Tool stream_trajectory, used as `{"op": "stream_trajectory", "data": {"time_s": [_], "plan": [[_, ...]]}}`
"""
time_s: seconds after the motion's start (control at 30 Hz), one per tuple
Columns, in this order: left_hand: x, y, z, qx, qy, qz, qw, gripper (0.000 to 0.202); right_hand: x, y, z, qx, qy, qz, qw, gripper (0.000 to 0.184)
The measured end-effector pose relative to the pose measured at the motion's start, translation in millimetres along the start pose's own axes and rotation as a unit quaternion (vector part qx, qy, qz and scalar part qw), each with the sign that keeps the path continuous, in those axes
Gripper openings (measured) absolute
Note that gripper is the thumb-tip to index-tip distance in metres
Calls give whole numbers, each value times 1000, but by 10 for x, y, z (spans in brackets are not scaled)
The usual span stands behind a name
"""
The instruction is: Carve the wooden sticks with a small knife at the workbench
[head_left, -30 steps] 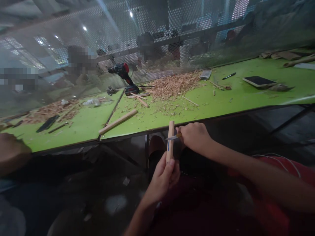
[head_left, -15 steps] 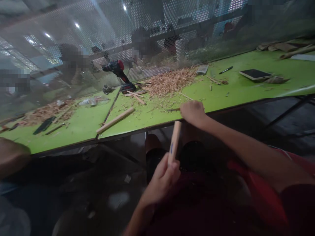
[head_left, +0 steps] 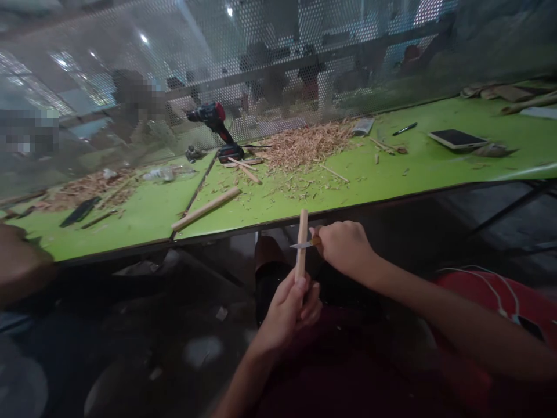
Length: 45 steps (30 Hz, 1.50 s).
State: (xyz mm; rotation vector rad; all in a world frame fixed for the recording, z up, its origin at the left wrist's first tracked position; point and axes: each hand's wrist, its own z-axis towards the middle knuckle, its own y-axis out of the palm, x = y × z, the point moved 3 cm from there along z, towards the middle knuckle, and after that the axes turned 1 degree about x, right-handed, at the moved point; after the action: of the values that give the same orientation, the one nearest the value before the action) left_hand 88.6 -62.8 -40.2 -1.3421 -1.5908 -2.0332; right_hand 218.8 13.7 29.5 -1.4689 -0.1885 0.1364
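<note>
My left hand [head_left: 292, 307] is closed around the lower end of a pale wooden stick [head_left: 301, 232], which points up and away from me just in front of the table edge. In my right hand [head_left: 346, 247] is a small knife [head_left: 304, 244], its handle wrapped by my fingers. The blade lies across the stick, a little above my left fingers, and seems to touch the wood. On the green table [head_left: 270, 206] beyond, a thicker round wooden rod [head_left: 206, 209] lies near the front edge.
A cordless drill [head_left: 220, 130] stands at the back beside a heap of wood shavings [head_left: 308, 142]. To the right lie a pen [head_left: 404, 129] and a tablet [head_left: 458, 139]. A perforated screen [head_left: 278, 75] borders the table's back. At far left another person's arm [head_left: 21, 264] reaches in.
My right hand has come down and back from the table edge, bringing the knife blade onto the stick. The stick in my left hand stands more upright.
</note>
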Motion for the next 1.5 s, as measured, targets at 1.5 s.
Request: {"op": "stream_trajectory", "data": {"time_s": [1.5], "plan": [[-94,-2,-23,105,-32,150,983,39,708,-45,674,81,140,-17,987,37]]}}
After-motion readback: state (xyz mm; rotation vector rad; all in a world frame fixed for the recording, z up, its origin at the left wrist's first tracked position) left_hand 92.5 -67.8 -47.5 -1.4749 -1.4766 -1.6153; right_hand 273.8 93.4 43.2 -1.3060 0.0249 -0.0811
